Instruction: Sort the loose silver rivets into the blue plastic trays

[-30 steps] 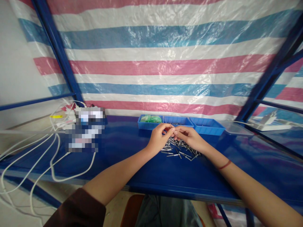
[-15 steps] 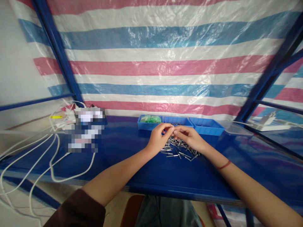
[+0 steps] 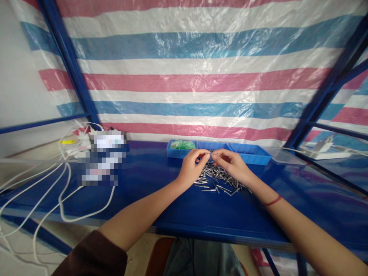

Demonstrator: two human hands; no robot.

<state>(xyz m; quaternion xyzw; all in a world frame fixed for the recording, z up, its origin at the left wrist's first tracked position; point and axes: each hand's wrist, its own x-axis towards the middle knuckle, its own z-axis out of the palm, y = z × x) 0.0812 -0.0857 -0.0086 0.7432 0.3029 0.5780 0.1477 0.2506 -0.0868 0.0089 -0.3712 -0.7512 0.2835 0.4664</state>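
Observation:
My left hand [image 3: 192, 165] and my right hand [image 3: 232, 164] meet fingertip to fingertip above a pile of metal rivets [image 3: 220, 176] on the blue table. Both hands are pinched closed, and something tiny between the fingertips is too small to name. Behind them stand three blue bins in a row. The left bin [image 3: 179, 154] holds a green bag [image 3: 182, 145]. The middle bin [image 3: 212, 146] is partly hidden by my hands, and the right bin [image 3: 253, 155] lies just past my right hand.
White cables [image 3: 69, 191] and a blurred-out cluster of items lie on the left of the blue table [image 3: 143, 168]. A clear lid [image 3: 287, 156] is right of the bins, and a white power strip [image 3: 330, 152] lies farther right. Blue frame posts flank a striped sheet [image 3: 201, 82].
The fingertips of my two hands have drawn slightly apart, and my right hand has shifted a little to the right. More of the rivet pile shows beneath them.

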